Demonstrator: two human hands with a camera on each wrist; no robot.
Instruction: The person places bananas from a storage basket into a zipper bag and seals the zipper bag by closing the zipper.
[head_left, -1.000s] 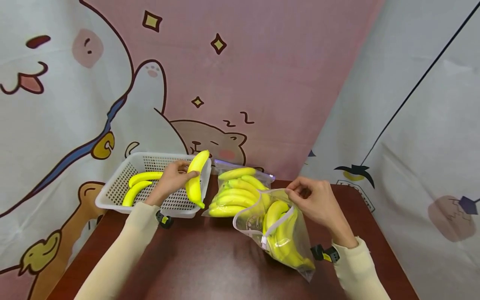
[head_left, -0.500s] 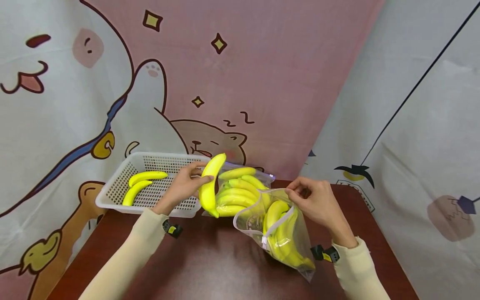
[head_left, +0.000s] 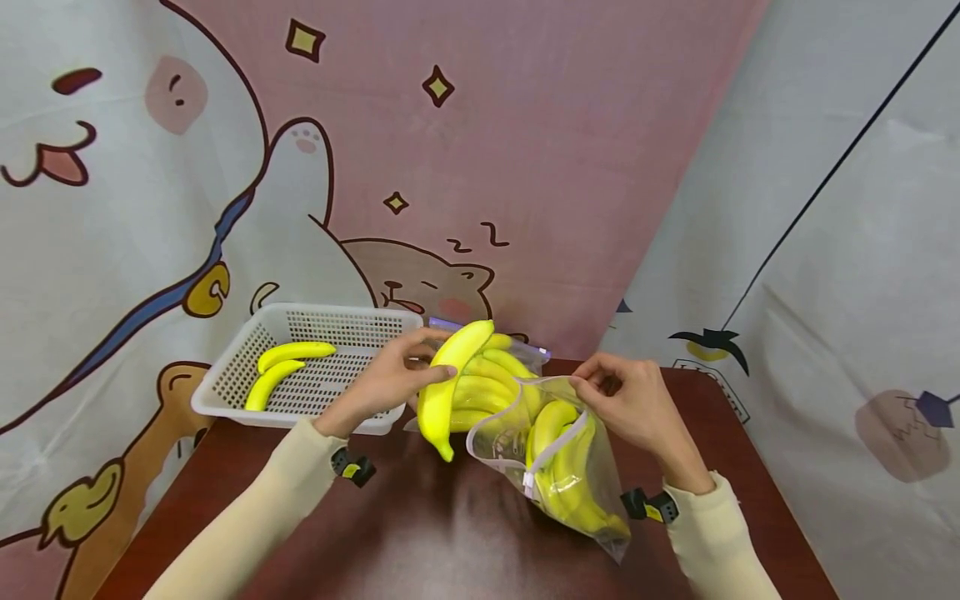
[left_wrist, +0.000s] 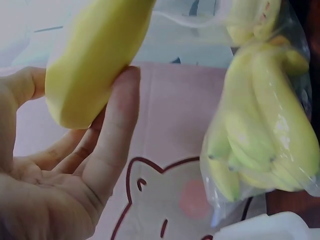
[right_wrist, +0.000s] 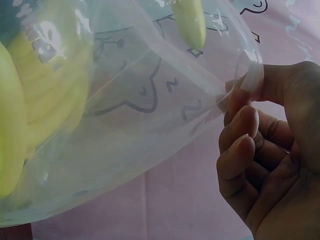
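Observation:
My left hand [head_left: 397,375] holds a yellow banana [head_left: 450,387] between thumb and fingers, tilted, to the left of an open clear zip bag [head_left: 607,483]. In the left wrist view the same banana [left_wrist: 95,60] sits in the fingers, off the table. My right hand [head_left: 633,408] pinches the bag's upper rim at its right corner; the right wrist view shows thumb and forefinger on the plastic edge [right_wrist: 252,82]. Several bananas [head_left: 570,467] lie inside this bag, its mouth gaping toward the left hand. The held banana partly covers a second bag behind it.
Behind stands a second zip bag [head_left: 536,354] with a purple zip, full of bananas. At the left a white perforated basket [head_left: 217,408] contains two bananas [head_left: 296,357]. Everything rests on a dark red-brown table [head_left: 405,533] against a printed cloth backdrop [head_left: 540,167].
My left hand has carried the banana rightward from above the basket's right edge toward the open bag, tilting it more. The right hand and its bag have stayed in place.

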